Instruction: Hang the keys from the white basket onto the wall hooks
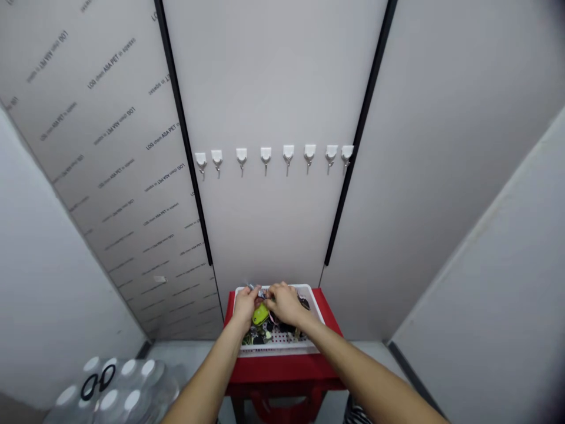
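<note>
Both hands are over a white plastic basket [282,348] that holds a jumble of small items. My left hand [245,302] is closed on a small silvery-blue item [254,288], too small for me to tell its kind. Close beside it, my right hand [285,302] has its fingers bent in a pinch at the inner end of the same item; its fingertips are partly hidden. Below the hands lies a bright yellow-green object [260,315] with a rounded shape. Small dark and metallic pieces [259,337] lie around it on the perforated basket floor.
The basket stands on a red stool or small table [276,371] against a grey panel wall. Several white adhesive hooks [265,154] hang in a row on the wall between black vertical strips. Clear bottles with white caps [128,367] and a black handle stand at lower left.
</note>
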Demonstrator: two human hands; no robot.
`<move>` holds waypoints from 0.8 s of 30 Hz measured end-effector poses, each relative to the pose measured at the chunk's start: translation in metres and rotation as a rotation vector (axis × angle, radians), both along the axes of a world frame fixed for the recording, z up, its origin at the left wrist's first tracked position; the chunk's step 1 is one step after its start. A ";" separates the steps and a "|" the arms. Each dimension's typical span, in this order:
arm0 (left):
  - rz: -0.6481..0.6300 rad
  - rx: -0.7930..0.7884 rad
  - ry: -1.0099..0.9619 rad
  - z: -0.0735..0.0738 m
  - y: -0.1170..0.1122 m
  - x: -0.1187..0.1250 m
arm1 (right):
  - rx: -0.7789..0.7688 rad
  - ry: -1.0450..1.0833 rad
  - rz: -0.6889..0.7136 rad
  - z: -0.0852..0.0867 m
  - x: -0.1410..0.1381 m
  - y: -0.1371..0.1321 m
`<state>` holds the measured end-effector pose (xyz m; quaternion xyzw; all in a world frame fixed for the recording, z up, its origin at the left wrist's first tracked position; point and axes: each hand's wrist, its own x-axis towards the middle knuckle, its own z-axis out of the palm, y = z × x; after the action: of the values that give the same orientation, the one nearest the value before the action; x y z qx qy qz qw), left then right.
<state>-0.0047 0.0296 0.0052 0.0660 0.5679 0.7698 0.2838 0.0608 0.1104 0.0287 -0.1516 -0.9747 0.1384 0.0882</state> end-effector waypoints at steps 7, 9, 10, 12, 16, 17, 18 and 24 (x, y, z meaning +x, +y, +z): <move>-0.161 -0.063 0.230 0.003 -0.008 -0.007 | -0.168 0.044 0.137 0.001 0.014 0.020; -0.309 -0.149 0.376 -0.003 -0.012 -0.007 | -0.259 0.038 0.122 -0.006 0.017 0.024; -0.388 -0.205 0.451 -0.006 -0.014 -0.006 | -0.314 0.047 0.100 -0.009 0.017 0.025; -0.481 -0.331 0.587 -0.011 -0.017 -0.004 | -0.432 0.097 0.045 -0.013 0.016 0.025; -0.407 -0.466 0.749 -0.008 -0.020 0.001 | -0.702 0.193 -0.017 -0.007 0.009 0.021; -0.375 -0.445 0.748 -0.004 -0.020 0.002 | -0.772 0.217 -0.024 -0.004 0.007 0.020; -0.352 -0.408 0.730 0.001 -0.020 0.002 | -0.840 0.244 -0.027 0.001 0.005 0.018; -0.378 -0.146 0.439 0.028 -0.021 0.004 | -1.187 0.350 -0.059 0.031 -0.006 0.008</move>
<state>-0.0003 0.0090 0.0327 0.3149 0.6474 0.6275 0.2966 0.0546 0.1182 0.0601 -0.1766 -0.6979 0.6774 0.1512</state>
